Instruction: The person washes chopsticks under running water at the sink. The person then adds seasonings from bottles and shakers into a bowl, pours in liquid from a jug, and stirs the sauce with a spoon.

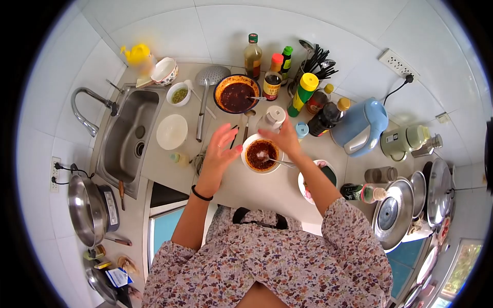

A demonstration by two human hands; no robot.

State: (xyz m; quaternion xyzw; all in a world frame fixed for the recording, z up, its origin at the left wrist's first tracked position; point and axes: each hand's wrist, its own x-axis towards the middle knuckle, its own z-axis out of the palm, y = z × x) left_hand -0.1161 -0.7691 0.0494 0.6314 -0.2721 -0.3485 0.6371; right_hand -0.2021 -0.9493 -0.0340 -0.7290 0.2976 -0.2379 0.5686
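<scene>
My left hand (223, 152) is raised over the counter with its fingers spread and nothing in it. To its right stands a white bowl (244, 165) of dark red sauce with a small pale heap on top and a metal spoon (281, 162) resting in it. Just above that bowl, my right hand (284, 138) is at a white-capped container (276, 116); its fingers partly cover the container's lower part, and whether they grip it is unclear. Behind them sits a larger dark-rimmed bowl (237, 97) of red sauce with a spoon.
Sauce bottles (272, 82) and a blue kettle (359, 126) line the back right. On the left are a sink (128, 128), an empty white bowl (172, 132), a bowl of chopped greens (178, 95) and a slotted ladle (203, 108). A plate (303, 179) lies under my right forearm.
</scene>
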